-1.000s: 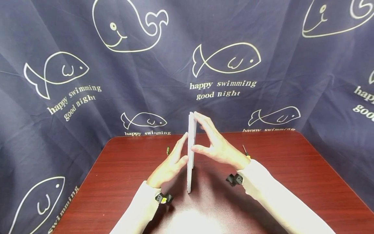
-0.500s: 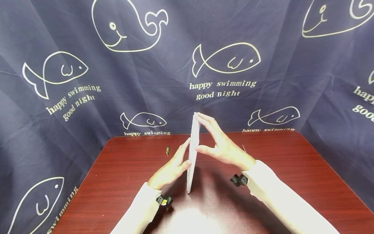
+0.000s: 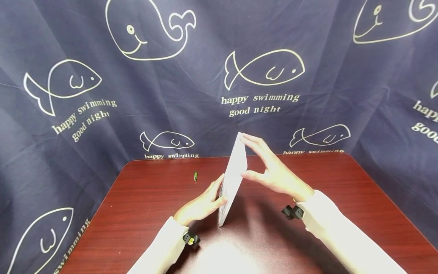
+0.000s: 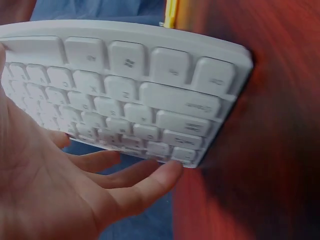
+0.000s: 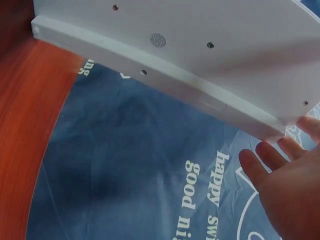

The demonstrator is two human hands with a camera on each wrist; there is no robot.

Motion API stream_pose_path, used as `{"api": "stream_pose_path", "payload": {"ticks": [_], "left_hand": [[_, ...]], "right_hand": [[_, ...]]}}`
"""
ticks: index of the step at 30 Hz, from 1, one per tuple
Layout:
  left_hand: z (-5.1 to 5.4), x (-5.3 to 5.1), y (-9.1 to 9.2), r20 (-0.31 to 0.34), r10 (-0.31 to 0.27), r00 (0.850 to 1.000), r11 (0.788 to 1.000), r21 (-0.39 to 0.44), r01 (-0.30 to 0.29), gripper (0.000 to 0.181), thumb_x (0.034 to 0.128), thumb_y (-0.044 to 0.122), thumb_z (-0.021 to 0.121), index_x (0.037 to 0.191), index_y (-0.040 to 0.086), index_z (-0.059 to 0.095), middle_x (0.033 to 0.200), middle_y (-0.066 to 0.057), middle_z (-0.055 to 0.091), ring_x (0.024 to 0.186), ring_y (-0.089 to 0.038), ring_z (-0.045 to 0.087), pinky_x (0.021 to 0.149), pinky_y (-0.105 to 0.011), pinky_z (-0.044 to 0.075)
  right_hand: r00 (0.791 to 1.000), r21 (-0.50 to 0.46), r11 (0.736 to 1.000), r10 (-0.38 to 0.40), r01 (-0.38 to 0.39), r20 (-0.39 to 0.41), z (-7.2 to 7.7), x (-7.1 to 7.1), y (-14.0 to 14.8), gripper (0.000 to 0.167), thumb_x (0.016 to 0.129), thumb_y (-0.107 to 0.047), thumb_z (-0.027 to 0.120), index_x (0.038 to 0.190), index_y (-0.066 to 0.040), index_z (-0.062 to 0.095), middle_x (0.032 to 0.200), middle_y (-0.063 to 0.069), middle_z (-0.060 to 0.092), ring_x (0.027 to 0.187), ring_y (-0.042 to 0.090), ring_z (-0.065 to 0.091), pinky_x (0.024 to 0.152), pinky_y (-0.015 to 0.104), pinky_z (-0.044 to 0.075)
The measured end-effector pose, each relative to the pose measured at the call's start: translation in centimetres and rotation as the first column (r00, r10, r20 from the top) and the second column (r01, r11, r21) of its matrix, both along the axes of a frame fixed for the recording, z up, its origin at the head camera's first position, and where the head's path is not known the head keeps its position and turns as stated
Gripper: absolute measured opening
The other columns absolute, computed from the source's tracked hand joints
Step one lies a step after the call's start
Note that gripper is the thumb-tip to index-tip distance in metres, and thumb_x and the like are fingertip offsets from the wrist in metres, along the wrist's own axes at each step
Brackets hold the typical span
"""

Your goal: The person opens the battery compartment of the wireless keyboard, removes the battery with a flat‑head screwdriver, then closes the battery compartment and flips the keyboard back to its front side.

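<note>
A white keyboard (image 3: 234, 177) stands on one short end on the table, leaning over to the right. Its keys (image 4: 125, 62) face my left hand (image 3: 201, 207), whose fingers are fairly straight and touch the keyboard low down, thumb near the close edge. Higher up, my right hand (image 3: 277, 175) touches the underside and top end with its fingertips, fingers extended and thumb spread apart. In the right wrist view the underside (image 5: 180, 65) shows several small screws, a round mark and a raised ridge along one edge.
A small green battery (image 3: 195, 176) lies on the red-brown table (image 3: 154, 190), left of the keyboard. A yellow rod-like piece (image 4: 171, 12) shows past the keyboard in the left wrist view. Dark blue printed cloth (image 3: 191, 95) hangs behind the table.
The keyboard has tipped from nearly upright to leaning right, its top end moving with my right hand. My left hand has moved slightly lower. The screwdriver-like shaft behind my right arm is now hidden.
</note>
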State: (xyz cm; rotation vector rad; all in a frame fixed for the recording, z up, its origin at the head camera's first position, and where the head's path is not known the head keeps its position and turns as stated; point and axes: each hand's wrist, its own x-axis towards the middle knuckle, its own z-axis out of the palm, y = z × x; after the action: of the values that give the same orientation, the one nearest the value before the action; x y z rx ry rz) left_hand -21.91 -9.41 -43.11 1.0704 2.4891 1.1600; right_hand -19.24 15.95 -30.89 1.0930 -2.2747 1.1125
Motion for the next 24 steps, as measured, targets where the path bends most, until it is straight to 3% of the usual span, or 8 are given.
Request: {"api": "stream_pose_path", "payload": {"ticks": [5, 14, 20, 24], "left_hand": [[-0.6, 0.0, 0.0, -0.017, 0.01, 1.0, 0.997, -0.077, -0.012, 0.082, 0.0945, 0.049, 0.049, 0.153, 0.013, 0.004, 0.154, -0.006, 0.014, 0.139, -0.015, 0.016, 0.108, -0.038, 0.022], [-1.4, -0.1, -0.3, -0.081, 0.004, 0.997, 0.996, -0.085, -0.01, 0.081, 0.0926, 0.051, 0.052, 0.153, 0.017, 0.009, 0.149, -0.007, 0.025, 0.134, -0.017, 0.026, 0.106, -0.039, 0.027], [-1.9, -0.2, -0.7, -0.114, 0.039, 0.993, 0.99, -0.132, -0.054, 0.082, 0.091, 0.057, 0.049, 0.153, 0.018, 0.013, 0.148, -0.008, 0.026, 0.133, -0.025, 0.028, 0.103, -0.047, 0.028], [-2.1, -0.2, -1.2, -0.131, 0.06, 0.99, 0.987, -0.142, -0.078, 0.075, 0.0939, 0.053, 0.046, 0.152, 0.014, 0.019, 0.147, -0.007, 0.029, 0.131, -0.029, 0.029, 0.103, -0.048, 0.027]], "right_hand": [[1.0, 0.025, 0.999, -0.03, 0.03, 0.005, -0.7, -0.3, 1.4, 0.083, 0.078, -0.024, 0.077, 0.148, -0.016, 0.033, 0.152, 0.0, 0.025, 0.137, 0.019, 0.024, 0.106, 0.035, 0.024], [0.996, 0.048, 0.996, -0.076, 0.073, 0.054, 0.9, 2.6, 2.7, 0.08, 0.077, -0.01, 0.077, 0.145, -0.006, 0.036, 0.149, 0.011, 0.029, 0.136, 0.026, 0.027, 0.107, 0.027, 0.021], [0.991, 0.059, 0.995, -0.09, 0.085, 0.101, 0.5, 3.0, 4.0, 0.081, 0.076, -0.006, 0.078, 0.145, -0.003, 0.036, 0.147, 0.014, 0.032, 0.133, 0.029, 0.029, 0.105, 0.019, 0.02], [0.989, 0.076, 0.992, -0.104, 0.096, 0.108, -0.1, 3.1, 4.7, 0.084, 0.073, -0.007, 0.08, 0.145, -0.004, 0.036, 0.144, 0.015, 0.035, 0.124, 0.025, 0.036, 0.094, 0.014, 0.03]]}}
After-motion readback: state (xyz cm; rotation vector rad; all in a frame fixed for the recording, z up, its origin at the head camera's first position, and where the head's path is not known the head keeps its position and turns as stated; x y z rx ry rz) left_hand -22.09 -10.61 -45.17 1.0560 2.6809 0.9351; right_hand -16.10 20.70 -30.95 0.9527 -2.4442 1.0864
